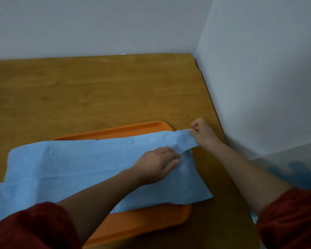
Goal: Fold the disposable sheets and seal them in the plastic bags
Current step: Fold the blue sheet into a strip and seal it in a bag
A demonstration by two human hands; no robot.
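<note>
Count from my feed:
- 1 blue disposable sheet, pinched in the fingers of both hands.
- 1 orange tray, under the sheet, below the left fingers.
- 1 wooden table, bare stretch beyond the fingertips.
- 2 hands: left hand, right hand.
- 2 red sleeves: left sleeve, right sleeve, both well behind the fingers.
- 1 translucent thing with blue inside, right of the right fingers. Too blurred for me to name.
- 2 pale walls: back wall, side wall, meeting in a corner beyond the right fingertips.

wooden table, orange tray on it
</note>
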